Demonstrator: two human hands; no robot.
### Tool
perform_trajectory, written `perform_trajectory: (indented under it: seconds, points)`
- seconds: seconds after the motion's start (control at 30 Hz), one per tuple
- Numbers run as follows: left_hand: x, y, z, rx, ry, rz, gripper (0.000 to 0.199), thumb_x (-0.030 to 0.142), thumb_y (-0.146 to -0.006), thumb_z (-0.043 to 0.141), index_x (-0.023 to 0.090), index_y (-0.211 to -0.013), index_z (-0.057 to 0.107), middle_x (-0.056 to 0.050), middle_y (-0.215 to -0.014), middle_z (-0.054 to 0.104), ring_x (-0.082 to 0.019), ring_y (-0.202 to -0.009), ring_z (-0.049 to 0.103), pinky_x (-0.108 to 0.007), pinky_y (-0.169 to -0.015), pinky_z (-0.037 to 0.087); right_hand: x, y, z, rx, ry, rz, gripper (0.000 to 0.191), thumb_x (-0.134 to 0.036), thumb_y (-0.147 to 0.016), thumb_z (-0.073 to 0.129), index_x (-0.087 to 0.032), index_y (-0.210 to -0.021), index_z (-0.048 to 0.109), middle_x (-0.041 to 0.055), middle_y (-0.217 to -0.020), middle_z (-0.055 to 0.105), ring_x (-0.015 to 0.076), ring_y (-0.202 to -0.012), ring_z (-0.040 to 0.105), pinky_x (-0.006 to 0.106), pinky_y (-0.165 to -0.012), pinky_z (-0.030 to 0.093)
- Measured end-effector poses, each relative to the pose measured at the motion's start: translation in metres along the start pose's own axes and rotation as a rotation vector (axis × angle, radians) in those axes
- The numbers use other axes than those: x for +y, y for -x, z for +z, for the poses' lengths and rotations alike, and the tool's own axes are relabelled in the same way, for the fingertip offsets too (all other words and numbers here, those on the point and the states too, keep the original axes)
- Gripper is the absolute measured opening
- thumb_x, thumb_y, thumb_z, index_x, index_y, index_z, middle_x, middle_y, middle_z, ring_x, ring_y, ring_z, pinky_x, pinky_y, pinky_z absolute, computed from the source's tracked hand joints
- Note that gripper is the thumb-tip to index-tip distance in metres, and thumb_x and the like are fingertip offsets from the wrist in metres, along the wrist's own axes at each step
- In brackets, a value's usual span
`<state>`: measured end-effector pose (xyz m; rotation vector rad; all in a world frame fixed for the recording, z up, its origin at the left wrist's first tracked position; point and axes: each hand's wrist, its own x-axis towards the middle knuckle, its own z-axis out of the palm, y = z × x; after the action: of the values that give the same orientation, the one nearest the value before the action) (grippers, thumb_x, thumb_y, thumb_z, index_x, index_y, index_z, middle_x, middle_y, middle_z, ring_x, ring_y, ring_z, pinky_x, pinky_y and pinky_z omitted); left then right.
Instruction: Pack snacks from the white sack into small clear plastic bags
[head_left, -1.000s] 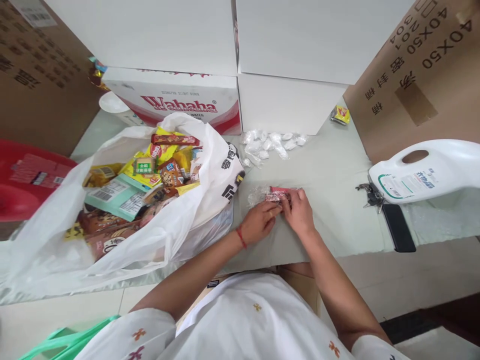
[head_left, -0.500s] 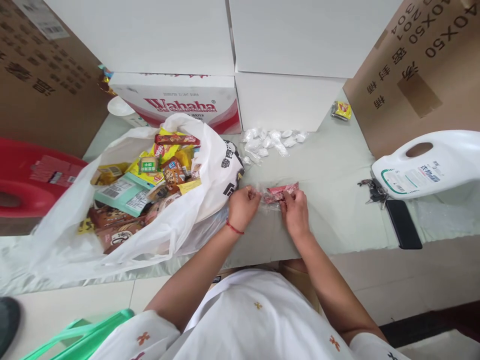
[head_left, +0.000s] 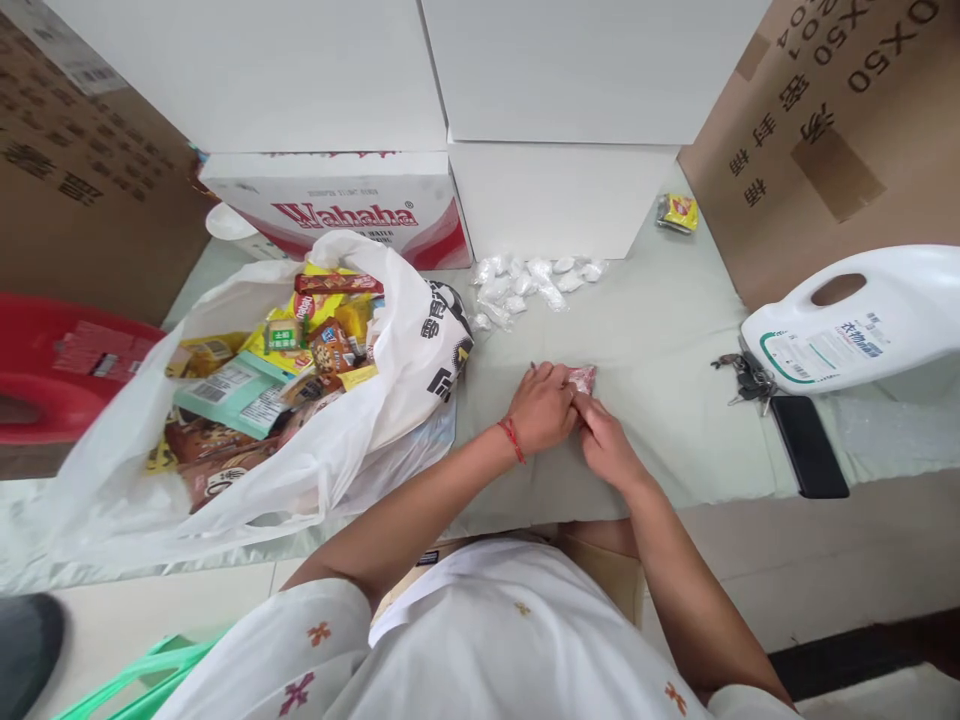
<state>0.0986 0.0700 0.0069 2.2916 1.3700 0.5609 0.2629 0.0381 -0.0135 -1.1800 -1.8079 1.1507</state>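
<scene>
A small red packet (head_left: 583, 379) lies on the pale green cloth, mostly covered by my hands. My left hand (head_left: 541, 408), with a red string on the wrist, is closed over the packet's left part, back of the hand upward. My right hand (head_left: 606, 440) touches it from the near right side, fingers pressed together on the packet's near edge. The fingertips are partly hidden where the two hands meet. Beyond them sits a cluster of small white pieces in clear wrappers (head_left: 517, 285).
To the left, a white plastic bag (head_left: 397, 400) gapes open, full of packaged snacks. A Wahaha carton (head_left: 337, 205) and white boxes (head_left: 559, 200) stand behind. On the right are a white detergent jug (head_left: 862, 320), keys (head_left: 750, 380), a black phone (head_left: 810, 447) and a yellow packet (head_left: 678, 212).
My left hand has moved right, over the packet and against my right hand. Clear plastic seen between the hands before is now hidden. The camera view has shifted slightly.
</scene>
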Motion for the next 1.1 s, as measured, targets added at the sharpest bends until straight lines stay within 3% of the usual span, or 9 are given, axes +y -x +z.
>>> perform_trajectory:
  seconds: [0.1,0.17,0.3,0.4,0.5,0.63,0.83,1.0,1.1]
  points:
    - [-0.006,0.012,0.016,0.01,-0.105,0.194,0.057,0.039,-0.092,0.055,0.006,-0.138,0.057,-0.025,-0.142,0.055,-0.037,-0.139,0.045,-0.057,-0.12,0.028,0.001,0.006,-0.008,0.032,-0.51,0.191,0.051,-0.027,-0.085,0.062,-0.029,-0.136,0.065,0.0054,-0.143,0.064,0.0267,-0.135,0.058,0.052,-0.119,0.041]
    - [-0.014,0.015,0.029,0.028,-0.128,0.224,0.069,0.048,-0.094,0.057,0.005,-0.147,0.048,-0.026,-0.15,0.049,-0.037,-0.145,0.042,-0.057,-0.124,0.023,0.001,0.011,-0.019,0.112,-0.736,0.305,0.048,-0.036,-0.084,0.069,-0.027,-0.131,0.066,0.009,-0.136,0.069,0.028,-0.128,0.064,0.054,-0.115,0.046]
    - [-0.023,0.002,0.039,0.05,-0.111,0.16,0.04,0.031,-0.103,0.046,0.015,-0.137,0.059,-0.019,-0.143,0.06,-0.032,-0.14,0.051,-0.054,-0.119,0.031,0.006,0.013,-0.053,0.476,-0.595,0.365,0.037,-0.048,-0.086,0.074,-0.022,-0.113,0.07,0.0114,-0.11,0.077,0.0262,-0.104,0.073,0.053,-0.102,0.055]
    - [-0.015,-0.011,0.03,0.137,0.127,0.025,0.034,0.03,-0.105,0.04,0.017,-0.127,0.063,-0.015,-0.124,0.071,-0.028,-0.12,0.065,-0.047,-0.106,0.045,0.011,0.005,-0.062,0.547,-0.405,0.255,0.053,-0.054,-0.083,0.077,-0.025,-0.126,0.065,0.0118,-0.127,0.071,0.0262,-0.12,0.066,0.049,-0.105,0.053]
    - [0.003,-0.014,0.016,0.254,0.588,-0.188,0.036,0.044,-0.106,0.038,0.019,-0.124,0.057,-0.008,-0.096,0.074,-0.02,-0.084,0.069,-0.034,-0.081,0.053,0.008,-0.009,-0.041,0.403,-0.431,0.175,0.067,-0.061,-0.085,0.072,-0.027,-0.139,0.057,0.0109,-0.145,0.061,0.0267,-0.134,0.058,0.045,-0.111,0.048]
    - [0.023,-0.006,0.008,0.344,1.005,-0.373,0.035,0.055,-0.102,0.046,0.021,-0.101,0.055,-0.001,-0.083,0.065,-0.014,-0.07,0.058,-0.024,-0.067,0.047,-0.006,-0.024,0.001,0.375,-0.391,0.246,0.058,-0.068,-0.096,0.047,-0.022,-0.125,0.067,0.0091,-0.119,0.075,0.0265,-0.107,0.07,0.04,-0.094,0.055]
    - [0.02,-0.004,0.008,0.38,1.065,-0.648,0.033,0.051,-0.094,0.062,0.019,-0.1,0.054,-0.002,-0.088,0.066,-0.016,-0.078,0.062,-0.025,-0.071,0.047,-0.013,-0.031,0.024,0.494,0.228,0.314,0.057,-0.069,-0.097,0.037,-0.021,-0.087,0.065,0.009,-0.075,0.07,0.0263,-0.071,0.065,0.037,-0.07,0.05]
    - [0.011,-0.011,0.018,0.603,0.83,-0.729,0.027,0.045,-0.097,0.058,0.022,-0.089,0.048,0.001,-0.076,0.061,-0.015,-0.072,0.059,-0.025,-0.07,0.043,-0.022,-0.025,0.033,0.397,0.075,0.241,0.053,-0.064,-0.101,0.031,-0.021,-0.11,0.061,0.0109,-0.099,0.074,0.0248,-0.089,0.069,0.034,-0.076,0.051]
    - [0.007,-0.01,0.023,0.644,0.936,-0.724,0.029,0.05,-0.098,0.055,0.021,-0.093,0.05,-0.001,-0.084,0.065,-0.015,-0.078,0.062,-0.026,-0.075,0.046,-0.024,-0.019,0.036,0.359,0.054,0.294,0.049,-0.066,-0.095,0.048,-0.02,-0.108,0.061,0.0097,-0.099,0.074,0.025,-0.088,0.069,0.034,-0.075,0.052]
